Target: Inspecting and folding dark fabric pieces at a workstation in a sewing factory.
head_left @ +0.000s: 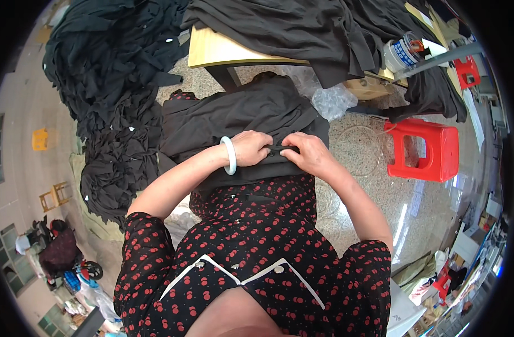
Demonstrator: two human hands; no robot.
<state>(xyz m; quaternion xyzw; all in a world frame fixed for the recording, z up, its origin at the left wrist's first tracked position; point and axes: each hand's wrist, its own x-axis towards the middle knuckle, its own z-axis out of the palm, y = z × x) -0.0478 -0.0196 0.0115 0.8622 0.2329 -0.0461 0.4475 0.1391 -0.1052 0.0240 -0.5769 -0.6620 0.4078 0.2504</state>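
Note:
A dark charcoal garment (212,121) lies spread across my lap. My left hand (251,148), with a pale bangle (229,155) at its wrist, pinches a narrow folded edge of the cloth. Just to its right, my right hand (306,153) grips the same edge between thumb and fingers. A short stretch of the edge runs between the two hands, with what looks like a small dark button on it. The fingertips partly cover this spot.
Heaped dark garments (116,62) rise at the left. Ahead, more dark cloth (302,28) drapes a wooden table (212,48) that also holds a clear plastic jar (402,54). A clear plastic bag (333,101) lies under it. At the right stands a red plastic stool (445,151).

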